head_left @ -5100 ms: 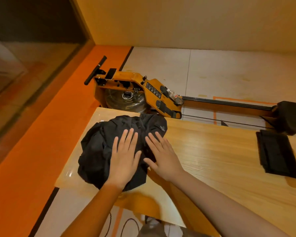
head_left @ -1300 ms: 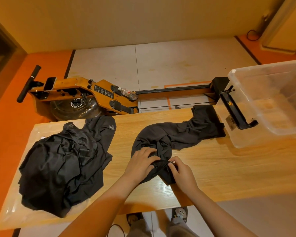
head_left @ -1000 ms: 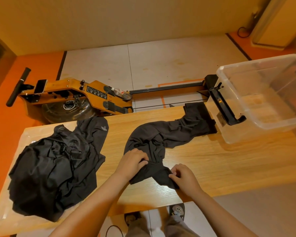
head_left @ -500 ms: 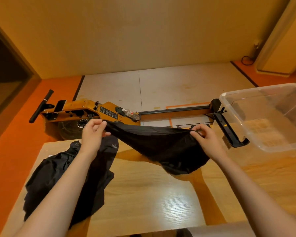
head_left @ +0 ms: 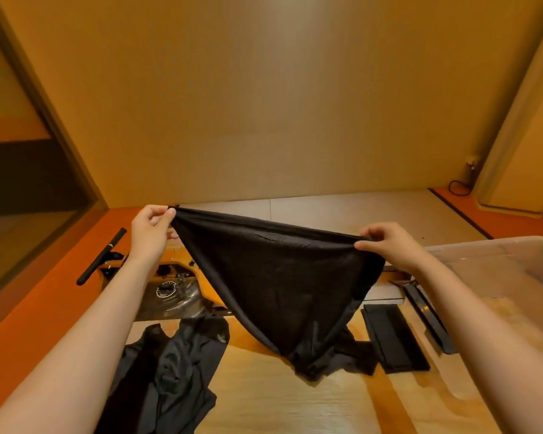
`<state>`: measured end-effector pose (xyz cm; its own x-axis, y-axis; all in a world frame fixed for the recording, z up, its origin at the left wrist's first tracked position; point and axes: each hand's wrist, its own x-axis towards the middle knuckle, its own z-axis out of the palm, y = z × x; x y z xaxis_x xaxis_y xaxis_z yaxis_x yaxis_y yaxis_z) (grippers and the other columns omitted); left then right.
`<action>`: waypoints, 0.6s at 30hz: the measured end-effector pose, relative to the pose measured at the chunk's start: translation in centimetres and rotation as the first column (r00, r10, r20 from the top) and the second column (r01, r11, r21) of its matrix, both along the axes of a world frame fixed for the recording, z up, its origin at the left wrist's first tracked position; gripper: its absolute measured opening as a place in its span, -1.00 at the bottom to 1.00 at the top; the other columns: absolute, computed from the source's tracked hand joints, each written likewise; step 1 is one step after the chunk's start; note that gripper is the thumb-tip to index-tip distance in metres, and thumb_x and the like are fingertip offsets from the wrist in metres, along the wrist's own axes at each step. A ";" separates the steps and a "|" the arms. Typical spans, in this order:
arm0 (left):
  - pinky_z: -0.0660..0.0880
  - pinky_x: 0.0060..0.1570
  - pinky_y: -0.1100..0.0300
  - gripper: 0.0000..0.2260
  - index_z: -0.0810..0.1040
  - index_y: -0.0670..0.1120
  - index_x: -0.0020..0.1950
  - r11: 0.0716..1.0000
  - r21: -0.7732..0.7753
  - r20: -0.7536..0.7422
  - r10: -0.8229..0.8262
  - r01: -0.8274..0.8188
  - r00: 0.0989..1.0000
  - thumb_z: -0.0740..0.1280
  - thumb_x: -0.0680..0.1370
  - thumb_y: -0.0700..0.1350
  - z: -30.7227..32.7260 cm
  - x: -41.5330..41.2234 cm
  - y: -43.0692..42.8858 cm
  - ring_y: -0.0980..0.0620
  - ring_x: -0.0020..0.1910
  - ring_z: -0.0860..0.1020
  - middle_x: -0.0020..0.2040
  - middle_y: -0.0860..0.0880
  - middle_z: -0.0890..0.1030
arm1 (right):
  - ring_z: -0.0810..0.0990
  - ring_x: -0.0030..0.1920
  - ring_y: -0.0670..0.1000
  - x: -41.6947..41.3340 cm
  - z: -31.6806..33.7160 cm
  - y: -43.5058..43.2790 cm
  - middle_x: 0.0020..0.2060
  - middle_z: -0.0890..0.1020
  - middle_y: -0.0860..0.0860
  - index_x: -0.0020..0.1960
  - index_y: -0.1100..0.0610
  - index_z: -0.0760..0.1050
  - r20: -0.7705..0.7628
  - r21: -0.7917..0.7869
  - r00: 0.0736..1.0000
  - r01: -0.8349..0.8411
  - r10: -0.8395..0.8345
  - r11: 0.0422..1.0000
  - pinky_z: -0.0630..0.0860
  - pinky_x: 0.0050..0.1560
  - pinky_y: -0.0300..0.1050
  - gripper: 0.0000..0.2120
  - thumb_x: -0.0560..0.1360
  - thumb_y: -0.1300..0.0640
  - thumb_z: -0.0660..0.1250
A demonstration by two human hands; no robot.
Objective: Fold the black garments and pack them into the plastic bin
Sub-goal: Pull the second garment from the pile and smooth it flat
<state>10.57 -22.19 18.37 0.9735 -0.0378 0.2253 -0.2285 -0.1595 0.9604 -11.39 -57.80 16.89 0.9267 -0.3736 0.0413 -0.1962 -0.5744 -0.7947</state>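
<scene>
Table (head_left: 279,405) fills the lower frame. Crumpled black garment (head_left: 176,371) sits lower left, folded black piece (head_left: 392,336) right of centre, just beside the clear plastic bin (head_left: 496,242) at the right edge. Orange rowing machine (head_left: 170,292) is on the floor behind the table, with its black handle bar (head_left: 102,255) sticking out at left centre. Cable (head_left: 456,186) lies by the wall, far right.

Held garment (head_left: 279,277) hangs mid-frame and blocks most of the rowing machine's right side and the table behind it. Bin is cut off by the right edge; can't read what's inside. Crumpled garment runs off the bottom edge.

Left hand (head_left: 151,233) pinches the held garment's upper left corner between thumb and fingers. Right hand (head_left: 389,245) has its fingers curled over the upper right corner. Hands are well apart with the top edge stretched between them, and the rest hangs to a point. Can't tell whether the lowest bunch touches the table.
</scene>
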 end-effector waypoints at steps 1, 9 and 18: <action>0.53 -0.17 0.16 -0.95 0.51 -0.06 -0.02 1.000 -0.001 0.017 -0.004 0.004 1.000 0.27 0.62 -0.14 0.7 0.4 -0.1 0.08 -0.26 0.55 -0.11 -0.07 0.60 | 0.64 -0.16 -0.04 0.6 0.8 -0.2 -0.21 0.67 0.04 -0.10 0.16 0.62 0.036 -0.014 0.999 0.020 -0.019 1.000 0.52 -0.18 -0.21 -0.93 0.52 0.19 0.37; 0.56 -0.21 0.31 -0.89 0.47 -0.14 0.13 0.997 -0.078 0.102 0.010 -0.002 0.995 0.26 0.63 -0.16 6.6 2.7 -2.1 0.00 -0.02 0.59 0.08 -0.12 0.57 | 0.59 -0.20 0.14 5.2 5.8 -2.6 -0.25 0.65 0.19 -0.18 0.28 0.59 0.302 -0.123 0.923 0.284 -0.237 0.951 0.42 -0.25 -0.04 -0.77 0.49 0.10 0.42; 0.59 -0.14 0.27 -0.84 0.53 -0.22 0.16 0.993 -0.108 0.129 -0.024 0.038 0.991 0.31 0.58 -0.28 12.1 4.6 -2.9 -0.04 0.06 0.56 0.10 -0.15 0.56 | 0.57 -0.03 0.00 6.6 13.9 -4.4 -0.05 0.64 0.06 0.08 0.23 0.61 0.447 -0.118 0.869 0.295 -0.214 0.948 0.42 -0.05 -0.15 -0.84 0.53 0.23 0.35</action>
